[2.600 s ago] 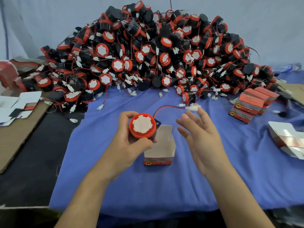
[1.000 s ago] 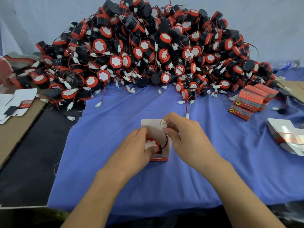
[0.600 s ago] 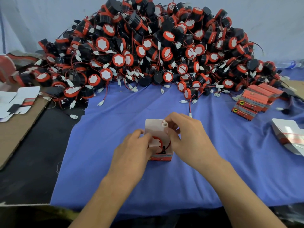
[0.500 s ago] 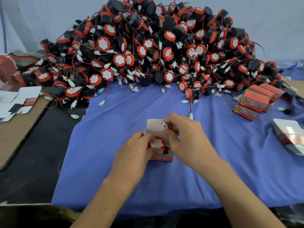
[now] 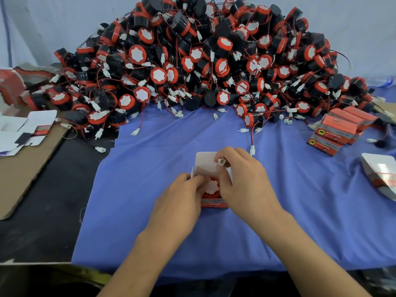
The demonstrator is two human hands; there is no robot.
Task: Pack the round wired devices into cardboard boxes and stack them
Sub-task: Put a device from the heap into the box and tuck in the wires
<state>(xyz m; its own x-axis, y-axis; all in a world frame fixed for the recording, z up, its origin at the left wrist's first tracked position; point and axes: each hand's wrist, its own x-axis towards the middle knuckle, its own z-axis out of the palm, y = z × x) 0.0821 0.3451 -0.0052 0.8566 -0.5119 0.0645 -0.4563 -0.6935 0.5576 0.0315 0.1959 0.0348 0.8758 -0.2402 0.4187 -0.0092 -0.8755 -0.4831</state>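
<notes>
Several flat box blanks [image 5: 25,129] lie at the table's left edge, white with red and black print. Along the far edge, hundreds of round wired devices form a high pile [image 5: 203,61], red rims and black bodies tangled in thin red and black leads with white plugs. A blue cloth [image 5: 150,168] covers the middle of the table.

Near the front edge, at the centre, stands an open cardboard box [image 5: 205,161], its white flap raised. The left hand [image 5: 182,200] curls round the box's left wall, fingertips touching the round wired device [image 5: 212,186] that sits inside, white face up. Just to the right, the right hand [image 5: 246,181] pinches the device's white connector [image 5: 220,161] between thumb and forefinger above the opening.

Toward the right edge, packed red boxes [image 5: 338,129] sit in a low stack, with more folded blanks [image 5: 381,176] nearer the front.

The lead probably remains to be tucked in. If it bunches on top of the device, the flap may not close flat, and the box could sit crooked on the stack. Forcing it down might kink the wire or crush the thin card.
</notes>
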